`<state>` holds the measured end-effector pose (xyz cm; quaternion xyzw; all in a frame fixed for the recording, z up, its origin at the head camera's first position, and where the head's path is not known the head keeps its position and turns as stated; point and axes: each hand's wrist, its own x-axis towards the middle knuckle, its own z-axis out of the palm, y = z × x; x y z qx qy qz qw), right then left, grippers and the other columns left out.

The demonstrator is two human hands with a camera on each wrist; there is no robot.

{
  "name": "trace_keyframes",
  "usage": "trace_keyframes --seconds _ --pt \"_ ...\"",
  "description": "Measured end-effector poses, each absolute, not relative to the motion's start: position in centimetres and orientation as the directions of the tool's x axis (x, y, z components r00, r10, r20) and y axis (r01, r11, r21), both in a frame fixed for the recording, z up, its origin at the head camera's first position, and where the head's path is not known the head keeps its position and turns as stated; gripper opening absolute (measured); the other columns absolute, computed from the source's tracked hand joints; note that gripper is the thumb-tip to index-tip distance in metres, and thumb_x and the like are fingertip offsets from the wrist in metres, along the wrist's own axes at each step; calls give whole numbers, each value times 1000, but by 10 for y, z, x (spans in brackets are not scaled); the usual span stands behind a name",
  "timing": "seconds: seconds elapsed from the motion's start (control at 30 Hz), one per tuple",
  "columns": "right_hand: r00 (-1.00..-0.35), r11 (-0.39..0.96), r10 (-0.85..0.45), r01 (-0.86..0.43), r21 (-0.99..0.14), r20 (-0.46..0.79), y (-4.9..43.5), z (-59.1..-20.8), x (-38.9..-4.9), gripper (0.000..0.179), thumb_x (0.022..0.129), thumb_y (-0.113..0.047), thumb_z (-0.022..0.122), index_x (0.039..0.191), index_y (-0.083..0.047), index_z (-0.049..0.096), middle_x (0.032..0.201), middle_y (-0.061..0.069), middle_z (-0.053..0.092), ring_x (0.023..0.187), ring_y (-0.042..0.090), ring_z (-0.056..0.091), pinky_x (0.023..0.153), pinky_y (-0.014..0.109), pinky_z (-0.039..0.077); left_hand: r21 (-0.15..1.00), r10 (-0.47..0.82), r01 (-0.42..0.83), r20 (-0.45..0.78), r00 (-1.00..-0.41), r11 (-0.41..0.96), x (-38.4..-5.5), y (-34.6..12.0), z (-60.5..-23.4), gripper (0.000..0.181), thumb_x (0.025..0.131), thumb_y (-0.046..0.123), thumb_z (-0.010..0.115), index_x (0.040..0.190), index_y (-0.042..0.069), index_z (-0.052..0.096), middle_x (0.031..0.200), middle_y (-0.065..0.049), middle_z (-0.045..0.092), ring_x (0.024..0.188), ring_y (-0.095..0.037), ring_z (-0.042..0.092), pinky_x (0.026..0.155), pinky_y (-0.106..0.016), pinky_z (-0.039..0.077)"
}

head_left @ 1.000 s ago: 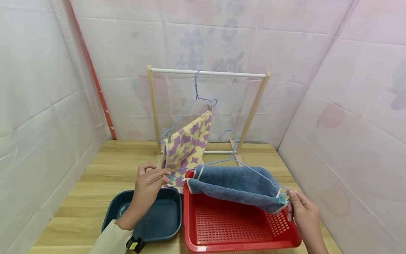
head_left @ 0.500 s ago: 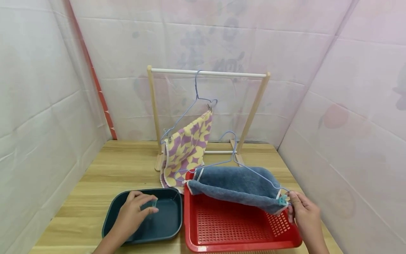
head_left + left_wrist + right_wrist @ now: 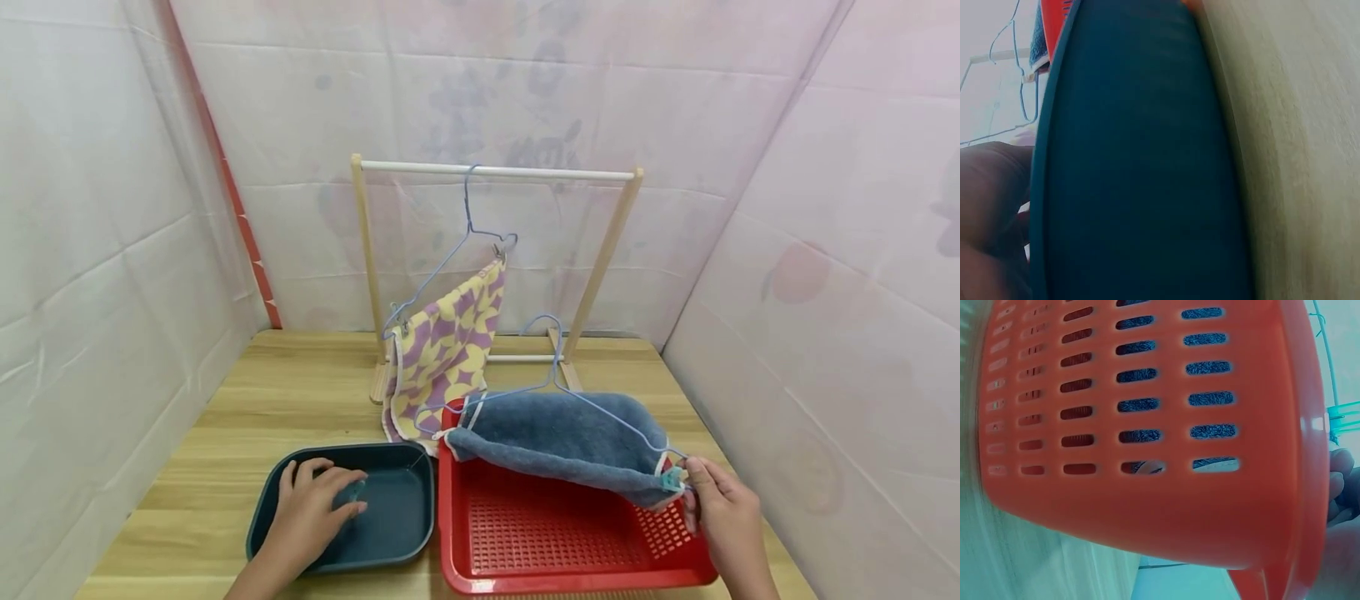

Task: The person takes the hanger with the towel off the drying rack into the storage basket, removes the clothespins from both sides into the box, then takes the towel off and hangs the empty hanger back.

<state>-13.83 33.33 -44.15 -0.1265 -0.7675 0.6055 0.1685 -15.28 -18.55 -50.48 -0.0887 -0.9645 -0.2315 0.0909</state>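
Note:
My left hand is over the dark teal basin. A small translucent teal clothes clip shows faintly between its thumb and forefinger. At the right, my right hand grips the lower right end of a blue wire hanger. Another teal clip fastens a blue towel to that hanger beside my fingers. The towel hangs folded across the back of the red basket. Its left corner lies near the hanger's left end, with no teal clip visible there.
Behind stands a wooden drying rack with a white top bar. From that bar hangs a second blue hanger, tilted, bearing a purple and yellow cloth on metal clips. Pale sheets enclose the table.
My left hand has moved down and left from the blue towel's left corner to the basin, carrying a teal clip. The right hand keeps its hold on the hanger.

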Motion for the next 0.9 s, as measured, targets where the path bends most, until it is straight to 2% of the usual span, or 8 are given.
trace_keyframes --seconds 0.2,0.37,0.57,0.9 --pt "-920 234 376 -22 -972 112 337 -446 -139 28 104 -28 56 99 -4 68 62 4 50 43 20 45 39 31 42 413 119 173 153 -981 894 -153 -186 -506 39 78 29 86 115 25 74 110 7 73 128 -36 47 111 -70 12" --pt "-922 219 372 -26 -975 108 339 -448 -139 33 104 -29 55 101 3 66 61 4 50 44 20 45 39 31 41 414 108 152 127 -986 897 -152 -186 -507 39 77 29 86 115 25 74 110 8 73 128 -35 47 112 -68 13" --pt "-920 215 386 10 -976 75 339 -449 -138 35 104 -31 55 103 3 65 62 4 50 44 20 46 40 32 42 412 110 157 135 -985 897 -153 -184 -506 39 79 28 85 115 25 74 111 8 73 127 -33 47 112 -67 16" --pt "-927 175 365 -22 -984 85 341 -449 -134 35 104 -31 55 102 2 66 62 3 49 45 19 45 40 31 43 395 152 220 196 -969 892 -161 -168 -495 38 81 32 84 118 24 74 114 6 73 125 -33 50 111 -66 20"
